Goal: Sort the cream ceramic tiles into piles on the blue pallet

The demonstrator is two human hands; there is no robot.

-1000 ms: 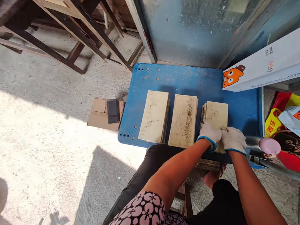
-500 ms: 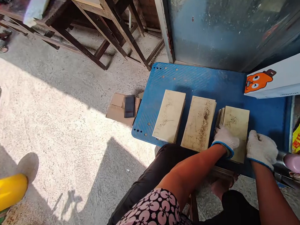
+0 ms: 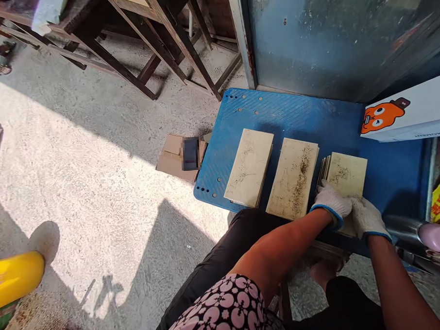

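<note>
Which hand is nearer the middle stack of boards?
Left. The left hand is just right of the middle stack, at the rightmost stack; the right hand is farther right, beside the left hand.

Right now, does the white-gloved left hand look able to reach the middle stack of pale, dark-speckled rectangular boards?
Probably yes: the left hand is at the neighbouring pale rectangular stack, close beside the middle stack, whose top is largely uncovered; nothing appears to stand between them.
</note>
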